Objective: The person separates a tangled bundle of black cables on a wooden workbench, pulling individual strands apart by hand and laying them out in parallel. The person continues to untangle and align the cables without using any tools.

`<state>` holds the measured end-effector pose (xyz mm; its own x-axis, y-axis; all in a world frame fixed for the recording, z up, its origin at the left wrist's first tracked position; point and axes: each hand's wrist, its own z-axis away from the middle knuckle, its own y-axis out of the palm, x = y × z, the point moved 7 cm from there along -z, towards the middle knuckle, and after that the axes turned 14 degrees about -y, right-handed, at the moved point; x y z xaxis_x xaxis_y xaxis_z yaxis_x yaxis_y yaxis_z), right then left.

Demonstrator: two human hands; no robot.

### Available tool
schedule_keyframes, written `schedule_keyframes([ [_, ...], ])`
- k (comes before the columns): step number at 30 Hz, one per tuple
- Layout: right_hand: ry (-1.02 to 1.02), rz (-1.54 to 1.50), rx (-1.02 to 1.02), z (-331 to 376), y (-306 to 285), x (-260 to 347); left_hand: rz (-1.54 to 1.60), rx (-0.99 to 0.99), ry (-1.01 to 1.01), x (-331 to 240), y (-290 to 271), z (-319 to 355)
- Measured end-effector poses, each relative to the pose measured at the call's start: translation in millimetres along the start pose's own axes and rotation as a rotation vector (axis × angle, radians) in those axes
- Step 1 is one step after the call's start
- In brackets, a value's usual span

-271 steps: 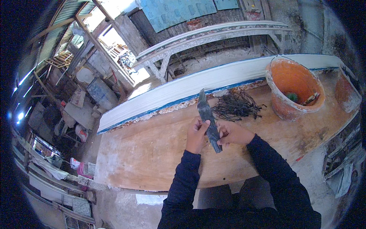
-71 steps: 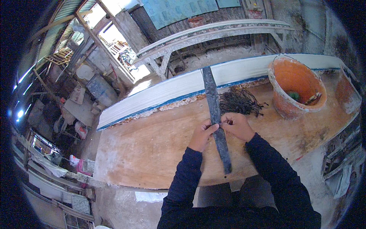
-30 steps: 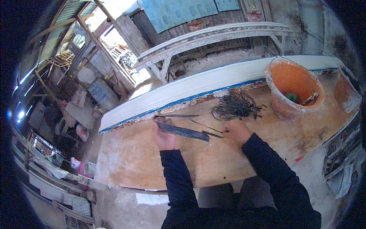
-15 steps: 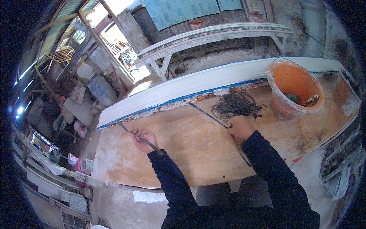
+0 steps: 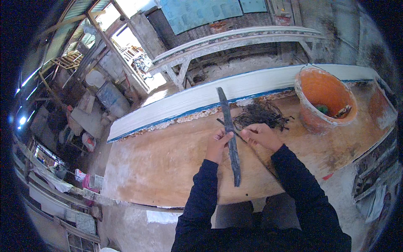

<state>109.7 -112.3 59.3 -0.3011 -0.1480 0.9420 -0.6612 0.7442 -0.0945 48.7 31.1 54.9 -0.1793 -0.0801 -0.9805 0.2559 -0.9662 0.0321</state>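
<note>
My left hand (image 5: 216,146) pinches a flat, dark grey strip (image 5: 234,164), possibly rubber, around its middle. The strip stands lengthwise over the wooden tabletop (image 5: 163,168), its far end overlapping the white moulding. Close beside it, my right hand (image 5: 263,136) is closed on a thinner dark strip (image 5: 265,166) that slants from near the left fingers down toward my right forearm. Both hands nearly meet, and whether the two strips touch I cannot tell. Just beyond my right hand lies a tangled heap of thin black strips (image 5: 262,114).
A long white moulding with blue edges (image 5: 189,98) runs along the table's far side. To the right stands an orange bucket (image 5: 310,113) with a green item (image 5: 322,108) inside. Farther back is a long white bench (image 5: 235,40); a blue drum (image 5: 112,99) stands at left.
My left hand has moved right, up to my right hand, and its strip now shows its broad face. My right hand has shifted slightly, still holding the thin strip.
</note>
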Motion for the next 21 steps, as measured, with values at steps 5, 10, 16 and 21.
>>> schedule_keyframes([
  [5, -0.017, -0.118, 0.004, -0.2, 10.0, -5.0, -0.073, 0.103, 0.152, 3.0, 15.4, -3.4],
  [10, -0.046, -0.143, -0.021, 0.4, 8.0, -4.9, -0.009, 0.161, 0.131, 9.7, 20.3, -4.3],
  [16, -0.077, -0.080, -0.030, -0.9, 3.9, -1.8, -0.017, 0.135, 0.106, 4.0, 20.4, 1.4],
  [21, -0.282, 0.194, -0.121, -1.9, -1.2, 0.5, -0.093, 0.036, 0.071, 4.1, 17.6, 2.5],
])
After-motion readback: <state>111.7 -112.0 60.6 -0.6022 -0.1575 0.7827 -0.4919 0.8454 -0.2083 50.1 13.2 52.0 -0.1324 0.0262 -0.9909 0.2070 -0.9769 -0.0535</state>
